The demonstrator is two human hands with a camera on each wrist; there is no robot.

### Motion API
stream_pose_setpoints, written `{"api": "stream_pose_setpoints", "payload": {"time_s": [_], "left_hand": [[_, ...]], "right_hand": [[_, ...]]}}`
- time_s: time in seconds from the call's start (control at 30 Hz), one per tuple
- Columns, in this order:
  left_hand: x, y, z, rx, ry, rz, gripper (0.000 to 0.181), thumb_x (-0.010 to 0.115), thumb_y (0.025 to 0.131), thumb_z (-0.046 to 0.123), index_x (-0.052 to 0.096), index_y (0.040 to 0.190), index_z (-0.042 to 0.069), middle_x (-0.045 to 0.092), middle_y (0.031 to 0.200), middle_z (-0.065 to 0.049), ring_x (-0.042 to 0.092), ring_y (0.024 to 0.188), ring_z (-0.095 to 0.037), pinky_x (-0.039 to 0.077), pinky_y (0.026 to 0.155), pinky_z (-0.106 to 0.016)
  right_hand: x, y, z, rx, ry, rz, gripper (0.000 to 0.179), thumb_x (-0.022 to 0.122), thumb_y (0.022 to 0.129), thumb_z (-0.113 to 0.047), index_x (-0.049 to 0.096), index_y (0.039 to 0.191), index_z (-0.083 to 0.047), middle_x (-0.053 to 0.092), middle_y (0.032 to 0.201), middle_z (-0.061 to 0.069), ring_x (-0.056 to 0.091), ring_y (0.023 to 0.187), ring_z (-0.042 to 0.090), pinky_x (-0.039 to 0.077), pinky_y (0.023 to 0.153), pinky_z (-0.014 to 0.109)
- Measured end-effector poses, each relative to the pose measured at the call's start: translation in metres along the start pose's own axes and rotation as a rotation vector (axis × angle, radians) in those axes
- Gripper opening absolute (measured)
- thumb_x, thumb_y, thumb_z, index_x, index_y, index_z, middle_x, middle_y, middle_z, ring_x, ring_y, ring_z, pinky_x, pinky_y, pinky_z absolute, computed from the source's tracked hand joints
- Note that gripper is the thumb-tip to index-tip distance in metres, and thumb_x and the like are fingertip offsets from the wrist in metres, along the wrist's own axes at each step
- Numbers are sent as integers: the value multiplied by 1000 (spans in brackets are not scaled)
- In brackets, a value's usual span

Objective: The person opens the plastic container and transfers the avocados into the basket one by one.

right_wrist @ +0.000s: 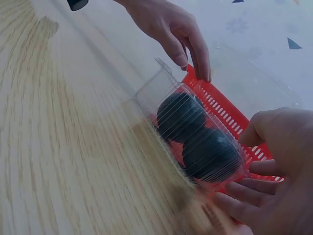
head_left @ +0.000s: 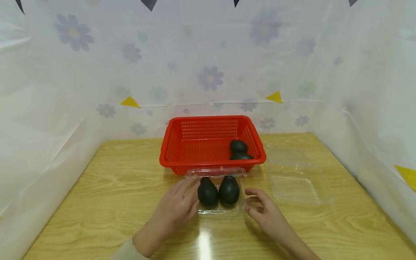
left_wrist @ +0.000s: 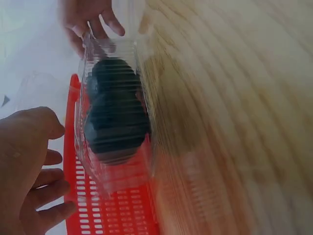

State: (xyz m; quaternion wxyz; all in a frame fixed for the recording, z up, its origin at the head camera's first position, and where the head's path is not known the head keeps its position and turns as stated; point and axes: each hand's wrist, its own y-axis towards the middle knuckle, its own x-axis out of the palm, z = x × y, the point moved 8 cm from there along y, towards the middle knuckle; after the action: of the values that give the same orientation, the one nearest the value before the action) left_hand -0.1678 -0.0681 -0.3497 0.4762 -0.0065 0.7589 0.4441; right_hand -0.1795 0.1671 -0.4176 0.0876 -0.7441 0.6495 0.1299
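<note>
Two dark avocados (head_left: pixel 208 192) (head_left: pixel 229 190) lie side by side in a clear plastic container (head_left: pixel 221 211) in front of the basket. Their narrower ends point away from me. A raised clear edge of the container stands at its back, close to the basket. My left hand (head_left: pixel 178 202) is at the container's left side, fingers spread and loosely bent, overlapping that side in the head view. Over on the right side, my right hand (head_left: pixel 264 213) has its fingertips right at the container's edge, thumb apart from the fingers. Both wrist views show the avocados through the ridged clear wall.
A red perforated basket (head_left: pixel 169 155) stands behind the container, with more avocados (head_left: pixel 238 147) in its right front corner. Another clear plastic container (head_left: pixel 297 182) lies opened out at the right. Flower-printed white sheeting (head_left: pixel 211 54) surrounds the wooden table (head_left: pixel 97 202) at the back and sides.
</note>
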Motion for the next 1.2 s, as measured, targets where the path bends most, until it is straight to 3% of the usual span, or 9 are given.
{"api": "stream_pose_setpoints", "payload": {"time_s": [0.1, 0.2, 0.33, 0.53, 0.73, 0.93, 1.03, 1.2], "left_hand": [[5, -4, -5, -17, 8, -58, 63, 75, 79, 24, 57, 132, -5, 60, 135, -20, 59, 123, -32, 51, 104, -43], [10, -9, -10, -62, 15, -137, 66, 75, 83, 29, 54, 135, -5, 56, 139, -21, 57, 127, -32, 49, 106, -43], [18, -12, -16, -151, -13, -252, 63, 71, 88, 33, 54, 137, -4, 52, 145, -20, 54, 132, -31, 47, 108, -42], [28, -15, -20, -242, -103, -397, 67, 64, 94, 36, 45, 146, -2, 43, 152, -19, 46, 139, -30, 43, 112, -44], [33, -18, -20, -275, -137, -441, 65, 59, 96, 35, 42, 147, -3, 41, 154, -20, 43, 141, -31, 42, 113, -46], [38, -18, -22, -325, -158, -517, 67, 53, 95, 32, 36, 152, 0, 29, 161, -19, 35, 146, -33, 40, 114, -49], [41, -19, -23, -354, -169, -561, 70, 51, 93, 31, 31, 154, 3, 21, 164, -18, 30, 149, -32, 40, 114, -50], [41, -21, -21, -359, -173, -604, 72, 52, 91, 30, 30, 155, 5, 20, 164, -18, 26, 150, -34, 37, 116, -51]], "right_hand": [[0, -1, -12, -147, -132, 26, 44, 68, 91, -3, 55, 133, -1, 56, 135, 16, 58, 121, 32, 56, 94, 33], [2, 0, -23, -279, -309, 47, 46, 69, 89, -2, 57, 133, -2, 55, 140, 13, 55, 127, 33, 52, 100, 48], [3, 5, -32, -348, -466, 59, 50, 71, 87, -3, 58, 135, -2, 52, 147, 10, 51, 134, 34, 46, 103, 57], [11, 15, -32, -354, -567, 12, 50, 69, 89, -10, 56, 136, 0, 46, 152, 12, 47, 138, 35, 43, 108, 55], [16, 18, -32, -374, -654, 18, 58, 69, 89, -12, 50, 142, 3, 44, 152, 16, 47, 138, 35, 43, 109, 53], [18, 24, -29, -339, -730, -13, 67, 65, 85, -15, 44, 146, 2, 39, 155, 20, 43, 141, 36, 42, 111, 52], [20, 28, -26, -308, -733, -46, 72, 64, 82, -15, 41, 148, 2, 35, 158, 18, 39, 144, 35, 41, 112, 52], [24, 27, -26, -288, -697, -106, 78, 64, 82, -14, 34, 152, 0, 24, 164, 10, 30, 149, 32, 35, 116, 50]]}}
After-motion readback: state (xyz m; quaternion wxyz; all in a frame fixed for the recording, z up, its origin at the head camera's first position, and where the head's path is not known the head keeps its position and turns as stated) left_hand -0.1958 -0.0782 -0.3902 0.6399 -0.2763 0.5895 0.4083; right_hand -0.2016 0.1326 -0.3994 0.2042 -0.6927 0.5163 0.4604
